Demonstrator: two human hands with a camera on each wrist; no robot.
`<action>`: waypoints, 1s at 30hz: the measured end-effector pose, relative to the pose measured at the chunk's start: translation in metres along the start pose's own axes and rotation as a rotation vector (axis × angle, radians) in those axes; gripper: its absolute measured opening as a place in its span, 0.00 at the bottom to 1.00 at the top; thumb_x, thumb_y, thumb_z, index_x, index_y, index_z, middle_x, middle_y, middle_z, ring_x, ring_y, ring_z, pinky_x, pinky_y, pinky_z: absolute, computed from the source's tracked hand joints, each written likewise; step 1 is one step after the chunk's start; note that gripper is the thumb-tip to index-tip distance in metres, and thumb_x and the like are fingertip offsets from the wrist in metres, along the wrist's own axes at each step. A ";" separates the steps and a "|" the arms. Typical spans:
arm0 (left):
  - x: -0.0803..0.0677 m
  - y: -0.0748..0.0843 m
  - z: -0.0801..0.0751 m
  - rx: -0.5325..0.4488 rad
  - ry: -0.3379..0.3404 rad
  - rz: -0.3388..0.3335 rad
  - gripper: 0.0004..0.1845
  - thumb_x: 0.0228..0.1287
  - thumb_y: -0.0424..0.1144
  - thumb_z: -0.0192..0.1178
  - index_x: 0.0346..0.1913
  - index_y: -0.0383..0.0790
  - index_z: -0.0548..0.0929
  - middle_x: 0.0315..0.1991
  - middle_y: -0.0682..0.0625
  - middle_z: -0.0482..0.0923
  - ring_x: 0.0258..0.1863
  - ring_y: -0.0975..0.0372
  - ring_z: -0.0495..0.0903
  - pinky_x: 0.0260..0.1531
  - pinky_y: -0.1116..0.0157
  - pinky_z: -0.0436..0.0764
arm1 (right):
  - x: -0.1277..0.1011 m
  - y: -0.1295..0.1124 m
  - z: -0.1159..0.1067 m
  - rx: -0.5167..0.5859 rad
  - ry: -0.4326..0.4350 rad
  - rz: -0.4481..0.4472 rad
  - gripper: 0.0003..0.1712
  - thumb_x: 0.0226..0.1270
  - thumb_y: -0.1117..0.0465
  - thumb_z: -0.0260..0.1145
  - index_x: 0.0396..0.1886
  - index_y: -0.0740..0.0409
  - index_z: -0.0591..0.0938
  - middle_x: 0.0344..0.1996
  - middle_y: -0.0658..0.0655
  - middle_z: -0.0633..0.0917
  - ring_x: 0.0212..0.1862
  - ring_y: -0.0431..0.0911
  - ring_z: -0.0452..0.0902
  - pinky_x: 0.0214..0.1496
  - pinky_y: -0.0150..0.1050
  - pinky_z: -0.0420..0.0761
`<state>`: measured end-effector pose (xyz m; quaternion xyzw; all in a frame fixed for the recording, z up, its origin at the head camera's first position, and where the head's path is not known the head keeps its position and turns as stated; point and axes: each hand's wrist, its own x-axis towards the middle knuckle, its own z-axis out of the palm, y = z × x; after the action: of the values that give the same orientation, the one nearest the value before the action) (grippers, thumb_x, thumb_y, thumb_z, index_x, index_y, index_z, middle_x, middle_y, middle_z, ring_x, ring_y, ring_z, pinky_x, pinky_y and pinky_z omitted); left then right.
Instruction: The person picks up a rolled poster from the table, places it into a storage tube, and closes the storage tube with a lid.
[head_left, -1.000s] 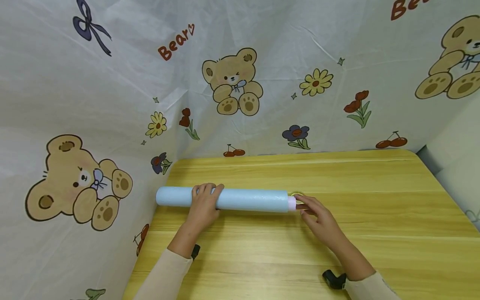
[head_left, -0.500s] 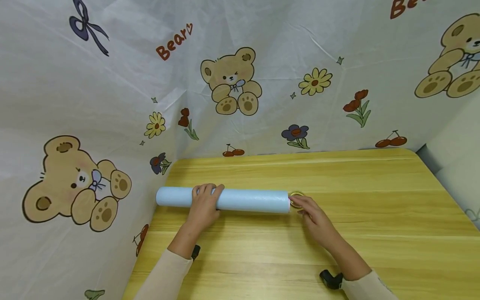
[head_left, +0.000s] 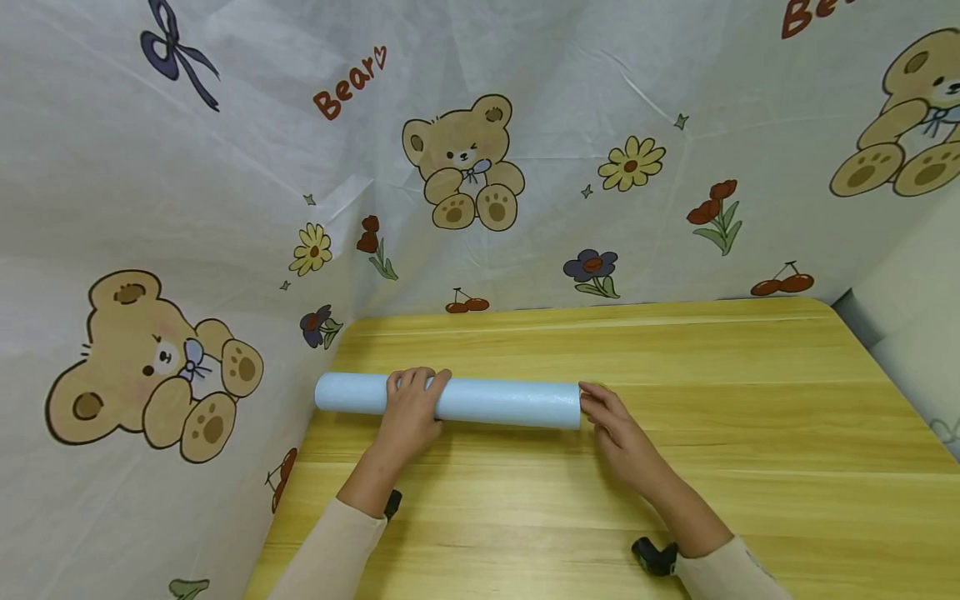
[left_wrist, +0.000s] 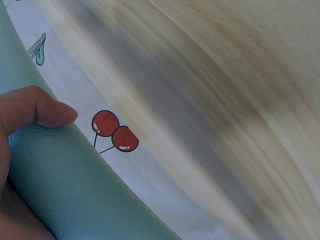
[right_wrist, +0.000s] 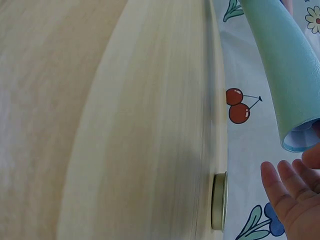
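Observation:
A long light blue tube (head_left: 517, 402) lies sideways in the head view, held up over the table. My left hand (head_left: 411, 414) grips it left of its middle, with the thumb curled over the tube in the left wrist view. At its right end is my right hand (head_left: 621, 437), fingertips right at the rim. From the right wrist, the tube's open mouth (right_wrist: 299, 136) shows a pale inside, with a finger reaching into it and the other fingers (right_wrist: 280, 187) extended below. Whatever is deeper inside is hidden.
A gold round lid (right_wrist: 219, 201) rests on the wooden table (head_left: 720, 433), seen side-on from the right wrist; the head view does not show it. A white cloth (head_left: 540, 158) printed with bears and flowers hangs behind and to the left.
A pale pink cylinder that stuck out of the tube's right end has gone inside it. My right hand has shifted slightly left to the rim, while the left hand keeps its grip.

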<state>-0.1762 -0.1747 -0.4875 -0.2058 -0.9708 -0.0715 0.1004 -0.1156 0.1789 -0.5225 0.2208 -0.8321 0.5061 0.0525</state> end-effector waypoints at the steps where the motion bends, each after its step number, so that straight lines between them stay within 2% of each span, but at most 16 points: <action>1: 0.000 0.000 0.000 0.002 -0.001 -0.001 0.41 0.47 0.35 0.79 0.67 0.49 0.74 0.60 0.43 0.76 0.63 0.46 0.72 0.67 0.43 0.60 | 0.000 0.000 0.000 0.000 -0.007 0.012 0.25 0.79 0.74 0.46 0.72 0.67 0.71 0.76 0.64 0.61 0.72 0.58 0.63 0.65 0.16 0.66; 5: -0.001 -0.001 0.000 0.004 0.001 -0.003 0.41 0.47 0.35 0.79 0.67 0.48 0.75 0.60 0.43 0.76 0.63 0.46 0.72 0.67 0.43 0.61 | 0.001 -0.003 0.002 -0.004 -0.023 0.042 0.25 0.79 0.73 0.46 0.73 0.64 0.71 0.77 0.62 0.60 0.73 0.59 0.63 0.66 0.17 0.65; 9: -0.001 -0.001 0.001 0.003 -0.001 -0.001 0.41 0.47 0.35 0.79 0.67 0.49 0.74 0.60 0.43 0.76 0.63 0.46 0.72 0.67 0.43 0.61 | 0.003 -0.006 0.004 0.003 -0.030 0.059 0.28 0.77 0.75 0.47 0.73 0.63 0.70 0.77 0.63 0.60 0.73 0.61 0.63 0.65 0.16 0.64; 14: -0.001 -0.002 0.002 -0.004 -0.004 -0.007 0.42 0.46 0.35 0.80 0.68 0.48 0.74 0.60 0.43 0.76 0.63 0.46 0.71 0.67 0.43 0.61 | 0.004 -0.007 0.005 0.001 -0.027 0.048 0.29 0.76 0.77 0.48 0.73 0.64 0.70 0.77 0.64 0.60 0.73 0.62 0.64 0.66 0.18 0.66; 20: -0.003 -0.004 0.001 -0.009 -0.010 -0.019 0.43 0.46 0.35 0.80 0.68 0.48 0.74 0.61 0.43 0.76 0.63 0.46 0.71 0.67 0.43 0.60 | 0.005 -0.005 -0.003 -0.028 0.009 0.020 0.27 0.76 0.75 0.51 0.72 0.61 0.72 0.74 0.62 0.65 0.67 0.53 0.71 0.63 0.20 0.72; 26: -0.005 -0.005 -0.001 -0.020 -0.016 -0.032 0.42 0.46 0.34 0.80 0.68 0.47 0.74 0.60 0.42 0.76 0.63 0.45 0.71 0.67 0.43 0.60 | 0.007 0.002 -0.011 -0.060 0.063 -0.032 0.26 0.73 0.76 0.57 0.69 0.60 0.75 0.66 0.61 0.74 0.64 0.40 0.71 0.57 0.27 0.79; 30: -0.006 -0.006 -0.001 -0.020 -0.019 -0.038 0.43 0.46 0.34 0.80 0.68 0.48 0.74 0.61 0.42 0.75 0.63 0.45 0.71 0.67 0.43 0.60 | 0.008 0.005 -0.015 -0.131 0.074 0.009 0.25 0.73 0.70 0.61 0.67 0.55 0.76 0.64 0.58 0.76 0.62 0.43 0.72 0.56 0.38 0.81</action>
<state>-0.1733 -0.1825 -0.4884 -0.1890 -0.9747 -0.0811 0.0877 -0.1266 0.1911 -0.5171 0.1943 -0.8620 0.4584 0.0953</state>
